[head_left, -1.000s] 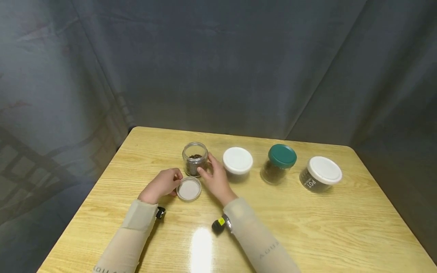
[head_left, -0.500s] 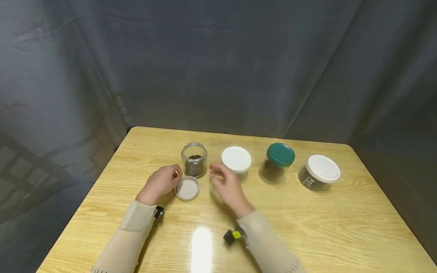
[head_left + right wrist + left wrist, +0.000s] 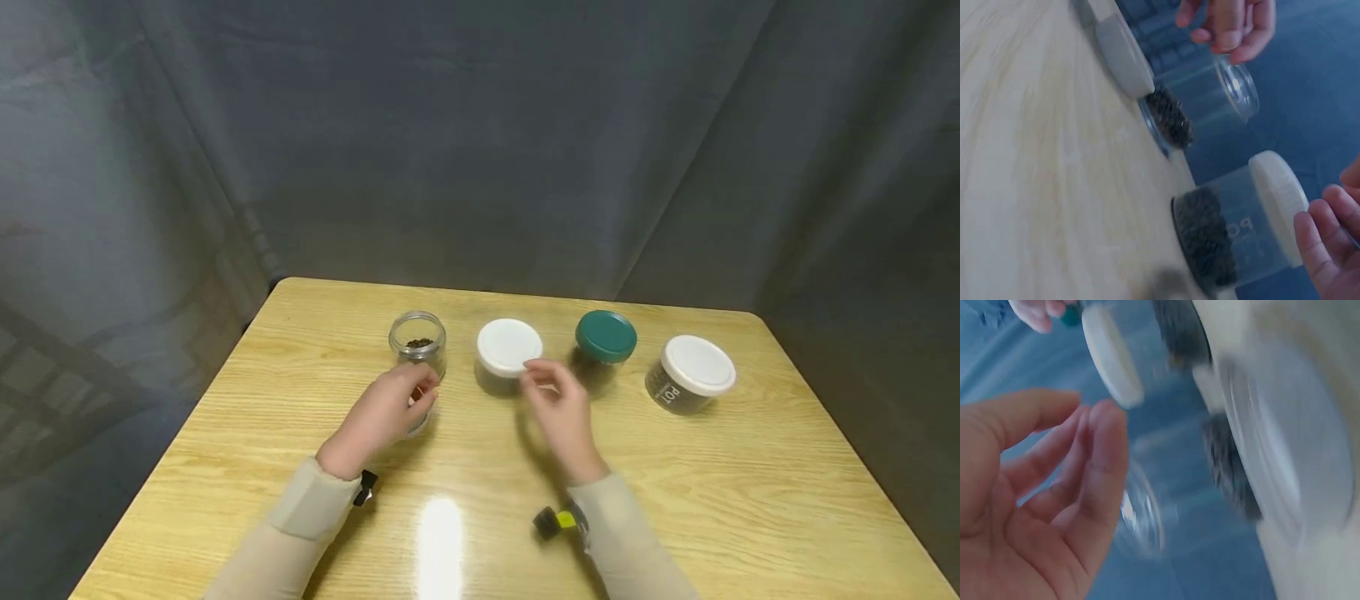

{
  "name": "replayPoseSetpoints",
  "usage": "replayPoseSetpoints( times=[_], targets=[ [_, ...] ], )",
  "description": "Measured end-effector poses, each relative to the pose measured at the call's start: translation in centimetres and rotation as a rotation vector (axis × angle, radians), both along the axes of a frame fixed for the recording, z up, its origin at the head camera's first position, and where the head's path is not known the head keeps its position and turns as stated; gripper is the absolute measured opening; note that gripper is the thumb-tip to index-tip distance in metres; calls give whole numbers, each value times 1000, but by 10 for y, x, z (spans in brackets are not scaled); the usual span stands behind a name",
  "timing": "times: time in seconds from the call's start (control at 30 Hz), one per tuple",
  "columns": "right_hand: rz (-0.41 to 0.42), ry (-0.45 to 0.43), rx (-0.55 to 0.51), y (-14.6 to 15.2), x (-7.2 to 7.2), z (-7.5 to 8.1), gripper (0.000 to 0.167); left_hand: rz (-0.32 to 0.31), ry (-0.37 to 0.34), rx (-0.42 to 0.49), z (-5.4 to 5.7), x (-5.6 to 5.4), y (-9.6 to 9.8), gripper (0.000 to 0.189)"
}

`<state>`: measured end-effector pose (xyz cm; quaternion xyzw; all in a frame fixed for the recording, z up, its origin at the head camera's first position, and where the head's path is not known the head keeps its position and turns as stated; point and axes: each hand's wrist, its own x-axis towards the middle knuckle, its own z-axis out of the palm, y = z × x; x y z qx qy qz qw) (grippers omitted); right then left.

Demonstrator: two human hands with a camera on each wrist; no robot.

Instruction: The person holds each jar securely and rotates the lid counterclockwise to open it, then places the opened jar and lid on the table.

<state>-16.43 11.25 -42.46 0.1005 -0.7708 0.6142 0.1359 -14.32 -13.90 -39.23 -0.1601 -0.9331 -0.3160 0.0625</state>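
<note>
My left hand (image 3: pixel 382 417) hovers over the removed lid (image 3: pixel 1310 444), which lies on the table and is mostly hidden from the head view. Its fingers are loosely bent, with nothing between them in the left wrist view. Just beyond stands the uncovered glass jar (image 3: pixel 418 337), with dark brown bits at its bottom. My right hand (image 3: pixel 564 417) is beside the white-lidded jar (image 3: pixel 510 346), fingertips near the lid's right edge. Whether they touch it I cannot tell. Dark contents and white print show through this jar's clear wall (image 3: pixel 1241 225) in the right wrist view.
Farther right stand a green-lidded jar (image 3: pixel 606 337) and another white-lidded jar (image 3: pixel 697 371) marked POT. All the jars stand in a row on the wooden table (image 3: pixel 675 500). A dark grey curtain (image 3: pixel 480 150) hangs behind the table.
My right hand has let go of the uncovered jar and moved right to the white-lidded one. My left hand has moved from the lid's left edge to above it.
</note>
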Motion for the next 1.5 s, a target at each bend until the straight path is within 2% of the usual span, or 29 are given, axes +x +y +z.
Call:
replayPoseSetpoints(
  times=[0.13, 0.33, 0.5, 0.63, 0.73, 0.83, 0.97, 1.03, 1.1, 1.23, 1.5],
  targets=[
    [-30, -34, -20, 7, -4, -5, 24, -1, -30, 128, -4, 0, 17, 22],
    [-63, -127, 10, 10, -16, -15, 39, -17, -98, 332, -10, -10, 33, 51],
    [-6, -246, 99, 9, -28, -22, 67, -9, -128, 356, -17, -27, 47, 77],
    [31, -270, 117, 8, -35, -27, 80, 18, -181, 364, -23, -39, 57, 88],
    [64, -258, 100, 7, -38, -28, 81, 45, -218, 366, -27, -47, 62, 90],
    [95, -246, 71, 7, -41, -30, 78, 51, -271, 419, -32, -53, 66, 87],
    [116, -248, 32, 9, -45, -32, 76, 17, -319, 520, -35, -59, 71, 80],
    [115, -254, 18, 11, -46, -33, 76, -3, -311, 538, -37, -61, 73, 75],
    [121, -263, 11, 12, -47, -34, 76, -6, -299, 558, -40, -62, 73, 70],
    [143, -273, 1, 15, -47, -34, 76, 31, -318, 593, -42, -63, 74, 68],
    [186, -259, 23, 25, -46, -33, 74, 51, -339, 588, -42, -60, 70, 72]
  ],
)
